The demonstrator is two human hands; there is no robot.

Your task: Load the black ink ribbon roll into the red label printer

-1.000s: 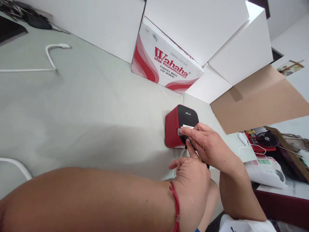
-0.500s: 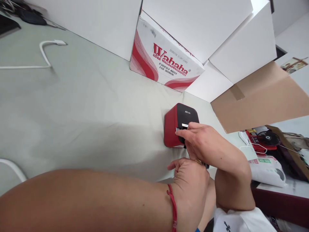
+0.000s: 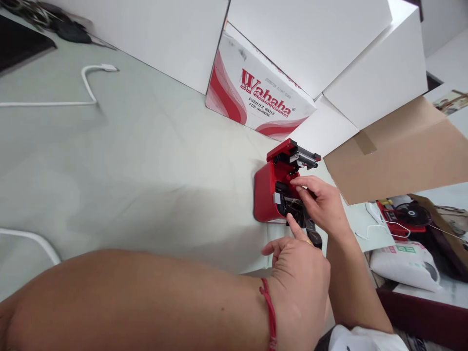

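A small red and black label printer point(image 3: 263, 195) stands on the pale cloth-covered table point(image 3: 146, 161), with its lid point(image 3: 288, 148) swung up and open. My right hand point(image 3: 323, 207) reaches into the open compartment with fingers stretched out, resting on the inner parts. My left hand point(image 3: 302, 278), with a red string at the wrist, sits just in front of the printer. Its fingers are curled, the index finger points up, and a black object point(image 3: 315, 236) shows beside them. I cannot make out what that object is.
A red-and-white Wahaha carton point(image 3: 256, 97) and white boxes point(image 3: 164, 34) line the back. A brown cardboard flap point(image 3: 398, 151) juts out at the right. White cables point(image 3: 87, 83) lie at the left. A white bag point(image 3: 402, 263) and clutter sit lower right.
The printer's lid was shut and now stands open. My right hand moved from the lid's front edge into the compartment. My left hand stayed in place.
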